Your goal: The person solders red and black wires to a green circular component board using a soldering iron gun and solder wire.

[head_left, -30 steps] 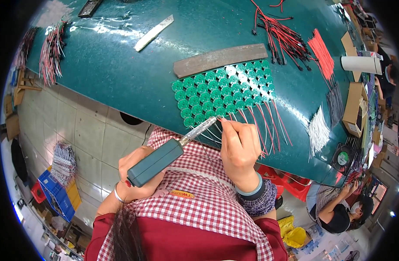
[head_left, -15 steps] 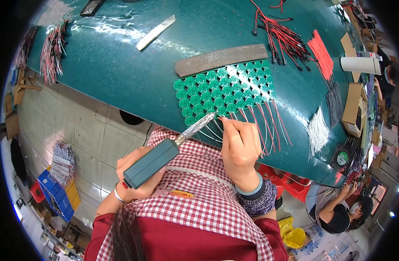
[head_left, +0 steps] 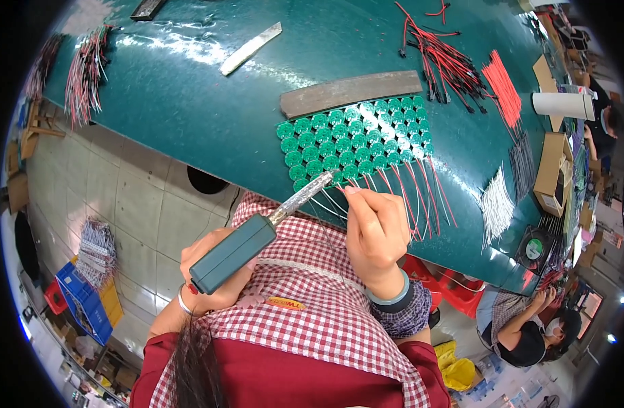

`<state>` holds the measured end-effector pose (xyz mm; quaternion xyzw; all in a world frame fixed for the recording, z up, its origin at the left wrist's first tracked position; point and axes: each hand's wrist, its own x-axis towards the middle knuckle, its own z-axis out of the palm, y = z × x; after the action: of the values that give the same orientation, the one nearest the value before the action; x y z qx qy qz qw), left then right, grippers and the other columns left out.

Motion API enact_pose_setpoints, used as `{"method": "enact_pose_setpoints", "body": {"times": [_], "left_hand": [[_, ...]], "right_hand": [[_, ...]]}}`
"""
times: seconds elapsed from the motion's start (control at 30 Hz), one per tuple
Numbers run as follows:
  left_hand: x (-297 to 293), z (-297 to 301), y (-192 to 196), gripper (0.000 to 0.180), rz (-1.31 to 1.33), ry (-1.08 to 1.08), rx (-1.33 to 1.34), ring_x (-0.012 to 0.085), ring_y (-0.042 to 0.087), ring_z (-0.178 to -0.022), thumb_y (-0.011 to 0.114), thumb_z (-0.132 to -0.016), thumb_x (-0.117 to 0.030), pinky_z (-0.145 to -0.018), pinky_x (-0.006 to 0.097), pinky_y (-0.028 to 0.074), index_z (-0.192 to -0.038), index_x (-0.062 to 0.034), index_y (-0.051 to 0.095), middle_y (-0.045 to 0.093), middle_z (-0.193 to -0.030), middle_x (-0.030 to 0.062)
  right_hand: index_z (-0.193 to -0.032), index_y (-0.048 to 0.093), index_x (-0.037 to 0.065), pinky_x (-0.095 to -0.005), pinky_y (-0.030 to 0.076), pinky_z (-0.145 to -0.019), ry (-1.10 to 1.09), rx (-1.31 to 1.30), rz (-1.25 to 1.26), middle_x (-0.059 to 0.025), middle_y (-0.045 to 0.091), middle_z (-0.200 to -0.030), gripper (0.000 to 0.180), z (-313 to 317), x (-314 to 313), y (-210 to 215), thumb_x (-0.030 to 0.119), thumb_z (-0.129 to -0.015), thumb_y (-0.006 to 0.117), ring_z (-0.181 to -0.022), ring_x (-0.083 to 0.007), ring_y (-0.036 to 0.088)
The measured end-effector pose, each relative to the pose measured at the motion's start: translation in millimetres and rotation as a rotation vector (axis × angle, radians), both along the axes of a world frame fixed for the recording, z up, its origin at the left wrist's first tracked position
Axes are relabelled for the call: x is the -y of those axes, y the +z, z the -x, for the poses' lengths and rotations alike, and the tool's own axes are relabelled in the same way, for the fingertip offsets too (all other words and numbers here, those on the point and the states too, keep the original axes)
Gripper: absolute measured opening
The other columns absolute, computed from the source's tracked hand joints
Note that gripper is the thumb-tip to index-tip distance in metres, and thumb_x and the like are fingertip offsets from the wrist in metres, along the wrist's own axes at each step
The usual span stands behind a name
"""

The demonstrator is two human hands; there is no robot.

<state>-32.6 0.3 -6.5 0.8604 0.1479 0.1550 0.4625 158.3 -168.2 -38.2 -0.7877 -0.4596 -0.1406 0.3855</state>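
My left hand (head_left: 220, 268) grips a soldering iron (head_left: 234, 253) with a dark green, boxy handle. Its silvery barrel points up and right, and the tip is at the near edge of a panel of round green circuit boards (head_left: 356, 139). Close to the tip, my right hand (head_left: 376, 234) is closed in a pinch on a thin red wire (head_left: 344, 187); its fingers cover most of it. Several red and white wires (head_left: 421, 197) extend from the panel's near row toward the table edge, right of my hand. Two white wires (head_left: 329, 204) lie between the barrel and my right hand.
A flat grey-brown bar (head_left: 353, 92) lies along the panel's far side. Rightward are red-black leads (head_left: 444, 58), bundles of red wires (head_left: 504, 88) and white wires (head_left: 497, 204), and a cardboard box (head_left: 555, 173). A whitish bar (head_left: 252, 49) lies further back. Another person (head_left: 529, 333) sits at right.
The iron's tip has shifted slightly left along the panel's near edge, away from my right fingertips. My right hand keeps its pinch almost in place. The whole view has shifted a little.
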Motion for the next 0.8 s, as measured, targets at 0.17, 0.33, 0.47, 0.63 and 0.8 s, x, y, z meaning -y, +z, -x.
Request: {"method": "enact_pose_setpoints", "body": {"times": [0.17, 0.33, 0.47, 0.63, 0.8], "left_hand": [[-1.9, 1.4, 1.4, 0.027, -0.004, -0.009, -0.016, 0.0233, 0.062, -0.069, 0.072, -0.078, -0.004, -0.061, 0.032, 0.047, -0.102, 0.0048, 0.067, 0.065, -0.086, 0.0145], [0.1, 5.2, -0.7, 0.026, 0.052, 0.021, -0.023, 0.0234, 0.063, -0.069, 0.073, -0.077, -0.003, -0.061, 0.032, 0.047, -0.101, 0.0044, 0.067, 0.065, -0.085, 0.0147], [0.4, 6.0, -0.8, 0.025, 0.083, 0.033, -0.044, 0.0239, 0.063, -0.068, 0.073, -0.076, -0.003, -0.06, 0.032, 0.048, -0.099, 0.0046, 0.068, 0.065, -0.084, 0.0152], [0.2, 7.7, -1.0, 0.024, 0.109, 0.042, -0.061, 0.0242, 0.064, -0.068, 0.073, -0.076, -0.002, -0.059, 0.032, 0.049, -0.098, 0.0051, 0.068, 0.065, -0.084, 0.0156], [-0.6, 6.8, -0.2, 0.024, 0.141, 0.046, -0.072, 0.0253, 0.064, -0.067, 0.073, -0.074, -0.001, -0.059, 0.032, 0.049, -0.097, 0.0055, 0.068, 0.065, -0.083, 0.0158]], "right_hand": [[-0.099, 0.068, -0.002, -0.0332, 0.05, -0.061, 0.028, -0.02, 0.057, -0.0112, 0.065, -0.091, 0.031, 3.7, -2.9, -4.8, -0.009, -0.069, 0.071, -0.075, -0.026, 0.061], [-0.099, 0.067, -0.003, -0.0336, 0.051, -0.061, 0.022, -0.019, 0.096, -0.0116, 0.064, -0.091, 0.028, 6.0, -3.4, -6.7, -0.007, -0.071, 0.069, -0.075, -0.0262, 0.062], [-0.099, 0.067, -0.003, -0.034, 0.051, -0.062, 0.017, -0.017, 0.113, -0.0125, 0.064, -0.092, 0.028, 7.0, -3.9, -7.5, -0.006, -0.072, 0.068, -0.077, -0.0266, 0.062], [-0.099, 0.067, -0.003, -0.0342, 0.051, -0.063, 0.009, -0.028, 0.144, -0.0134, 0.064, -0.094, 0.027, 7.9, -3.8, -6.8, -0.006, -0.072, 0.066, -0.078, -0.0271, 0.062], [-0.099, 0.067, -0.004, -0.0345, 0.051, -0.064, 0.014, -0.031, 0.147, -0.0134, 0.064, -0.095, 0.026, 8.2, -4.1, -7.4, -0.005, -0.072, 0.066, -0.078, -0.0272, 0.062]]}}
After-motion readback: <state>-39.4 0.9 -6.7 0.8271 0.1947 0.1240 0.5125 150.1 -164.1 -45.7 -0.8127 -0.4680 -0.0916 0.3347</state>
